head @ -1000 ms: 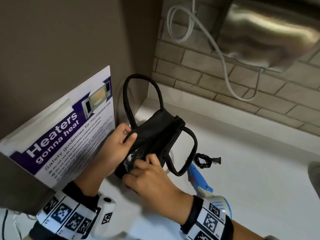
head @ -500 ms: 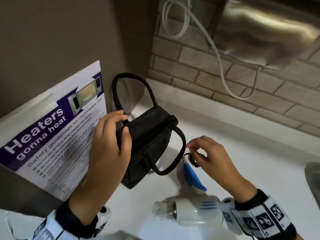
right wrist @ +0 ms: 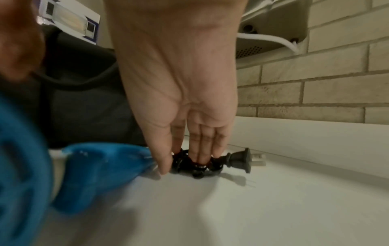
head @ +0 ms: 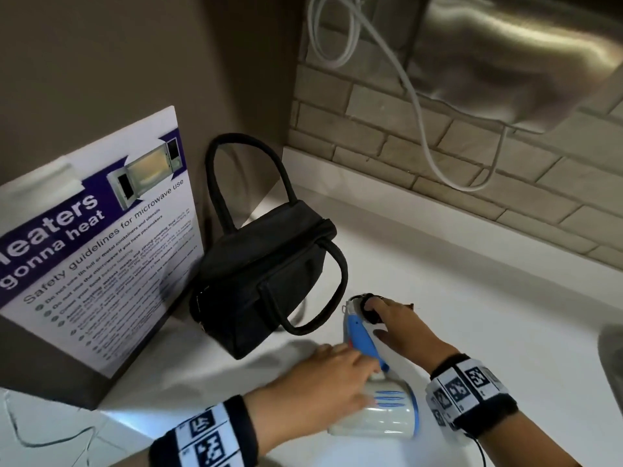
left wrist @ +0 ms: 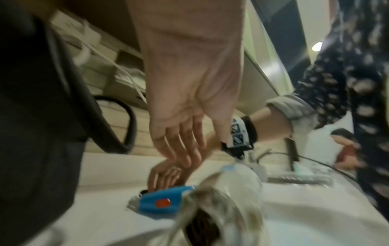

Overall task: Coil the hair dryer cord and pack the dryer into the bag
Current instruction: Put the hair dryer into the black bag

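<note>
The black bag stands on the white counter with its top closed and both handles up. Right of it lies the white and blue hair dryer, its blue handle pointing away from me. The black cord is wound into a small coil at the handle's end, and the plug sticks out to the right. My right hand presses straight fingertips onto the coil, thumb beside it. My left hand reaches over the dryer's body, fingers extended and blurred, gripping nothing.
A microwave safety poster leans against the wall left of the bag. A white cable hangs from a steel appliance on the brick wall. A sink edge shows at the far right. Another person is in the background.
My left hand has let go of the bag and moved down and right to the dryer. My right hand has settled onto the coiled cord. The bag stands alone.
</note>
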